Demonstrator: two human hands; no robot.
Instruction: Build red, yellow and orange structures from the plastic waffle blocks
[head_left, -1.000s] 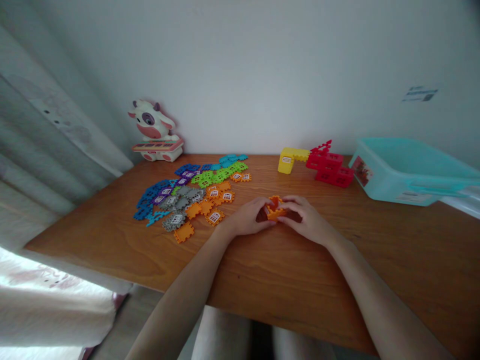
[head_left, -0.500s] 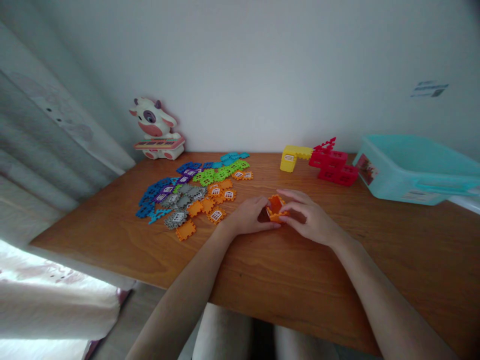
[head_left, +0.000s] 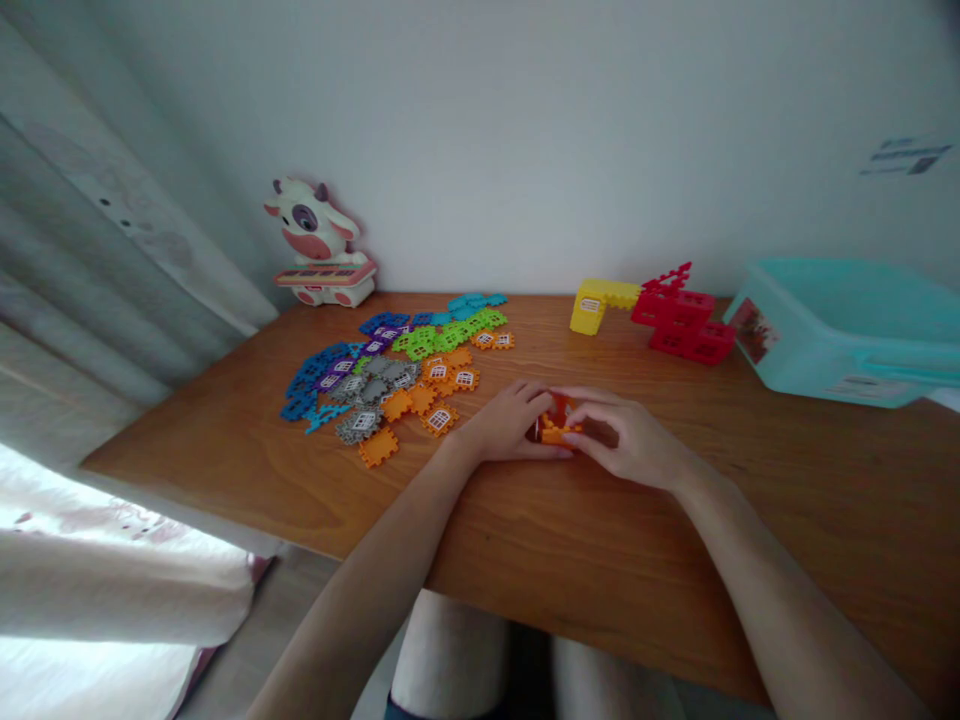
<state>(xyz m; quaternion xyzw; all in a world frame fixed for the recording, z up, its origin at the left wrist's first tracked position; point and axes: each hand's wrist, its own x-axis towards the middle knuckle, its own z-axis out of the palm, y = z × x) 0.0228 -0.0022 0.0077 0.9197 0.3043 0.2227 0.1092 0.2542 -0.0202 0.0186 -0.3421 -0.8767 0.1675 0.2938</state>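
Between my hands, on the wooden table (head_left: pixel 570 540), stands a small orange box of interlocking plastic tiles (head_left: pixel 553 436), its top uncovered. My left hand (head_left: pixel 516 420) is wrapped round its left side, with the thumb along the near bottom edge. From the right, my right hand (head_left: pixel 626 438) grips the box, the thumb and fingertips on its near right corner and another finger reaching across the far side. Parts of the box's walls are hidden behind my fingers. Left of my hands lie loose orange tiles (head_left: pixel 439 420), some with white window frames.
Grey (head_left: pixel 360 424), green (head_left: pixel 420 344), purple and blue (head_left: pixel 306 378) tiles spread over the left. Behind stand a yellow tile block (head_left: pixel 588 314), joined to a red tile structure (head_left: pixel 682 322), a turquoise bin (head_left: pixel 825 360) at right, and a cow toy keyboard (head_left: pixel 324 272) at far left.
My left fingers have moved up and over the left side of the orange box, covering more of it. My right hand keeps its hold. The whole view has shifted slightly.
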